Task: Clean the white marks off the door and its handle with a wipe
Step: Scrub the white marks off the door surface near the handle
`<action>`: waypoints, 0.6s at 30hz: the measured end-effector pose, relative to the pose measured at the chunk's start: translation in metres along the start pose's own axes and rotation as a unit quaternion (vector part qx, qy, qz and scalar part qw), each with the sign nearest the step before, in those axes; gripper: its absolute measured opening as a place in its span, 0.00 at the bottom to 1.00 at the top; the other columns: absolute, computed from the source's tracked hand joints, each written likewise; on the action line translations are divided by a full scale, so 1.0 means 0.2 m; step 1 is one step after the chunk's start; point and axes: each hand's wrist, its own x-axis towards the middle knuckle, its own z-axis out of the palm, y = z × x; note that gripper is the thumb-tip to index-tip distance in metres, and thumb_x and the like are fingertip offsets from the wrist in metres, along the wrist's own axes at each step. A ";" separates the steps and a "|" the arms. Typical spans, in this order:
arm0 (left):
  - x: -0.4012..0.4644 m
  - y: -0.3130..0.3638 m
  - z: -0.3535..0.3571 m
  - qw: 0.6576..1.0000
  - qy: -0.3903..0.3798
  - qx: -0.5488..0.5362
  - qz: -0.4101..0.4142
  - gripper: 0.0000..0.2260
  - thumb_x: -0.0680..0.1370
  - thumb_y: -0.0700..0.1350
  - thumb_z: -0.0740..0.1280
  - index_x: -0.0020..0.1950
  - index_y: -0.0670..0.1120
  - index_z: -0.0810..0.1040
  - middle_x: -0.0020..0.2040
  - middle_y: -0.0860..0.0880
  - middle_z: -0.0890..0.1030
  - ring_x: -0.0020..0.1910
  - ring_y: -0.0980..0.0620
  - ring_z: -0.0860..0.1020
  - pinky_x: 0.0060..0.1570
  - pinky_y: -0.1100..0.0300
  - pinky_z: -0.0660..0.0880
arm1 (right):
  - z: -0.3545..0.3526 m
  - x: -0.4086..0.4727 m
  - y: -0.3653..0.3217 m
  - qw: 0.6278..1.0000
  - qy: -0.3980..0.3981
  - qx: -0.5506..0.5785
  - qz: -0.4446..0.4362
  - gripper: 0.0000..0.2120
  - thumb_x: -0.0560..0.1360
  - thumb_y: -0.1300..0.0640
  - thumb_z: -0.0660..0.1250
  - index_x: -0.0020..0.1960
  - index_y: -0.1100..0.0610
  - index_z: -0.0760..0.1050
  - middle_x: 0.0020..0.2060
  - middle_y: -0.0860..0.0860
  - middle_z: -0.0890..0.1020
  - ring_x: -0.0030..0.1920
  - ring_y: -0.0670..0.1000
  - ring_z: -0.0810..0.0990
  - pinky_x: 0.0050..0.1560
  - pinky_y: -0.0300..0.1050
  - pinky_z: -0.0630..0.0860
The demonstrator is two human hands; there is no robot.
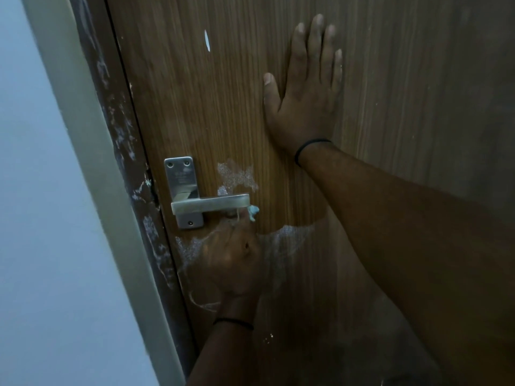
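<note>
**Under the lever, a wipe meets the marks**

Below the brushed-metal lever handle point(210, 204) on the brown wood-grain door point(390, 79), the left hand point(232, 256) is curled round a small pale-blue wipe point(253, 211), whose tip touches the lever's free end. Well above & to the right of the handle, the right hand point(303, 90) lies flat on the door, fingers straight, grasping nothing. Chalky white marks point(237, 176) sit just above the handle; more smear the wood below it, beside the left hand. A thin black band point(312, 146) circles each wrist. Left of the handle: scuffed dark door frame point(122, 135).
</note>
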 end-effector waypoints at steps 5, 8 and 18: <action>0.09 0.06 -0.03 0.999 -0.004 -0.020 0.042 0.12 0.78 0.40 0.69 0.61 0.43 0.82 0.42 0.44 0.83 0.38 0.47 0.81 0.37 0.50 0.79 | -0.01 -0.01 0.00 1.000 0.000 -0.006 0.002 0.33 0.81 0.43 0.51 0.79 0.62 0.55 0.78 0.61 0.57 0.79 0.61 0.53 0.78 0.58 0.49; 0.14 0.12 -0.01 0.999 0.002 -0.015 0.040 0.16 0.76 0.37 0.70 0.64 0.43 0.80 0.38 0.42 0.82 0.35 0.44 0.80 0.34 0.51 0.79 | -0.01 0.00 -0.01 1.000 -0.007 -0.002 -0.001 0.33 0.81 0.43 0.51 0.79 0.62 0.54 0.78 0.61 0.56 0.79 0.61 0.52 0.78 0.58 0.49; 0.12 0.09 -0.01 0.970 0.112 -0.138 -0.164 0.06 0.76 0.35 0.70 0.51 0.37 0.85 0.49 0.41 0.84 0.49 0.45 0.82 0.52 0.57 0.77 | -0.02 0.00 -0.01 1.000 -0.017 0.003 0.000 0.33 0.81 0.43 0.52 0.79 0.62 0.54 0.79 0.61 0.56 0.79 0.61 0.52 0.78 0.58 0.49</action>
